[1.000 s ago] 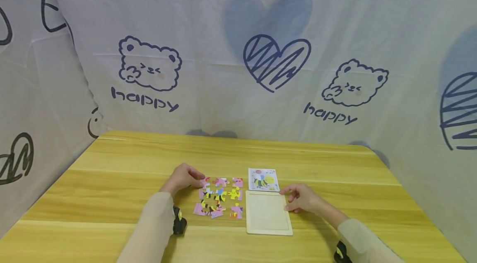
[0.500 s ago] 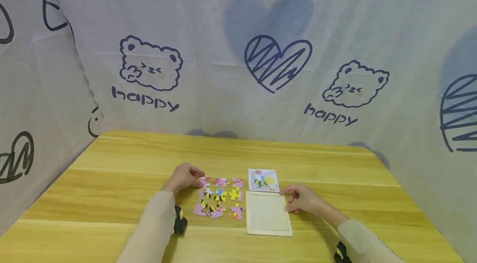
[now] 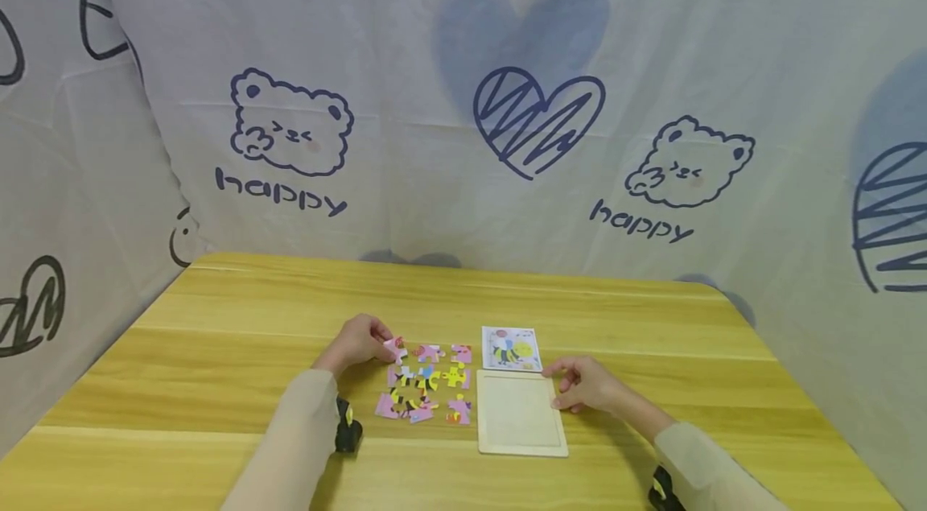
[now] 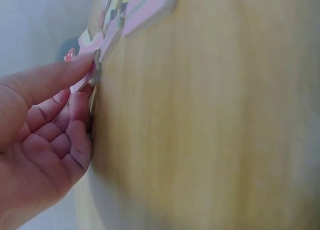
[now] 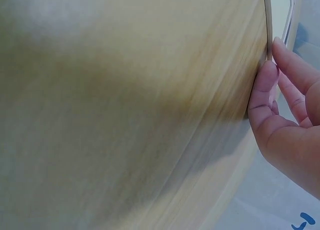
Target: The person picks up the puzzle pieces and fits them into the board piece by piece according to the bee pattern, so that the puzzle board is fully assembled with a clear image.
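Observation:
My left hand point(image 3: 360, 339) pinches a pink corner jigsaw piece point(image 3: 396, 348) between thumb and fingers, tilting it up from the table. In the left wrist view, that piece point(image 4: 90, 42) shows a red mark and a white patch. Beside it lie the other loose jigsaw pieces point(image 3: 427, 378), pink, yellow and black, spread in rough rows. To their right is a pale wooden puzzle tray point(image 3: 520, 413) with a raised rim. My right hand point(image 3: 588, 384) holds the tray's upper right corner, thumb against the right edge; in the right wrist view the fingertips meet the tray's edge point(image 5: 268, 25).
Behind the tray lies a picture card point(image 3: 511, 349) of a yellow and black bee. Everything rests on a wood-grain table point(image 3: 290, 294). A white cloth point(image 3: 405, 173) printed with bears and hearts hangs along the back and sides.
The upper left pink piece lay flat beside its neighbour; my left hand now has it tilted up and slightly apart. My right hand and the tray stay in place.

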`<state>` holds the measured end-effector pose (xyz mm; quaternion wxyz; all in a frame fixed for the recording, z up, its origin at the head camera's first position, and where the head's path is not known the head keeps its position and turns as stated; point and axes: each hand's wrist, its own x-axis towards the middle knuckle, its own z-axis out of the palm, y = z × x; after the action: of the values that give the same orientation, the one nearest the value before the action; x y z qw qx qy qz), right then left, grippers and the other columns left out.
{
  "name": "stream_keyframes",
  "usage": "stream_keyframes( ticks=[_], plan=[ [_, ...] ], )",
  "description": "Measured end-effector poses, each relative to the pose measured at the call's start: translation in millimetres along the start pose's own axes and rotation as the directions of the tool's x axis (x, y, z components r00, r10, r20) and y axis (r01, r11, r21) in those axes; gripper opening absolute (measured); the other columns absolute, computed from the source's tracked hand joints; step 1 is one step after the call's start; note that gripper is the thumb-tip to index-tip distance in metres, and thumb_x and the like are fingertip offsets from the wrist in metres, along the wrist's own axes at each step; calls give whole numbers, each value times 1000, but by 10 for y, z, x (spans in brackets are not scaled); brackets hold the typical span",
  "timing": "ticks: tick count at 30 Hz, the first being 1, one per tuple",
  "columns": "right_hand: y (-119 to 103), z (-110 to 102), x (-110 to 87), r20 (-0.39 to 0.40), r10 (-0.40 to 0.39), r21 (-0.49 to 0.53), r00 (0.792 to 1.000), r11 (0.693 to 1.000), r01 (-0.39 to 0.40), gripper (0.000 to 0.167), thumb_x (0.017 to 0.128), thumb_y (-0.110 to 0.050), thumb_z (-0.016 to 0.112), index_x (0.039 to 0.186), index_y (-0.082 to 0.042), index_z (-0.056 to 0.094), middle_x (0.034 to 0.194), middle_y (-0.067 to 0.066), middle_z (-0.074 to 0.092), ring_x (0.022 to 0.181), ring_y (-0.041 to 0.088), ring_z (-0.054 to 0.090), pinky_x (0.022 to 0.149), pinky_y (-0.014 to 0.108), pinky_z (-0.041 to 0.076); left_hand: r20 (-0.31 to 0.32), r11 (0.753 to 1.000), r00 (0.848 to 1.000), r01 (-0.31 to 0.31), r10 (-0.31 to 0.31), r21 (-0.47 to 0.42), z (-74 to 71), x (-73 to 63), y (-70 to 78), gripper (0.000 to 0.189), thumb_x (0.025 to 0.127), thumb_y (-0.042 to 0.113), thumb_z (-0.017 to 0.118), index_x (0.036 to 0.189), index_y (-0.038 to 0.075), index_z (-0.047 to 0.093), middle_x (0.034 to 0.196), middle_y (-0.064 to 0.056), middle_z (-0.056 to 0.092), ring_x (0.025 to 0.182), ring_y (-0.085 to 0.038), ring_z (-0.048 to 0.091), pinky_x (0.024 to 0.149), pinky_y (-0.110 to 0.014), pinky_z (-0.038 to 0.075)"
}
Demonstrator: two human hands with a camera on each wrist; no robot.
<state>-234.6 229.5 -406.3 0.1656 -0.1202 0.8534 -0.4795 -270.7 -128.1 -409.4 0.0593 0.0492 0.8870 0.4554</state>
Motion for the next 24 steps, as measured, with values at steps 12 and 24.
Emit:
stream_keyframes(
  ticks=[12, 24],
  plan=[
    [6, -9, 4, 5, 3, 2, 1000, 1000, -3, 39, 68, 10, 70, 104, 12, 56, 71, 6, 46, 55, 12, 44, 47, 21, 43, -9, 991, 1000, 26, -28, -131, -6, 67, 31, 7, 82, -6, 57, 86, -10, 61, 68, -7, 58, 59, -13, 52, 54, -25, 46],
    [18, -9, 3, 11, 0, 7, 1000, 1000, 0, 40, 68, 10, 70, 105, 12, 55, 71, 6, 46, 56, 12, 45, 47, 21, 43, 20, 987, 999, -31, 35, -159, 116, 88, 273, 7, 82, -4, 59, 86, -7, 63, 74, -8, 60, 64, -17, 55, 60, -29, 49]
  ],
)
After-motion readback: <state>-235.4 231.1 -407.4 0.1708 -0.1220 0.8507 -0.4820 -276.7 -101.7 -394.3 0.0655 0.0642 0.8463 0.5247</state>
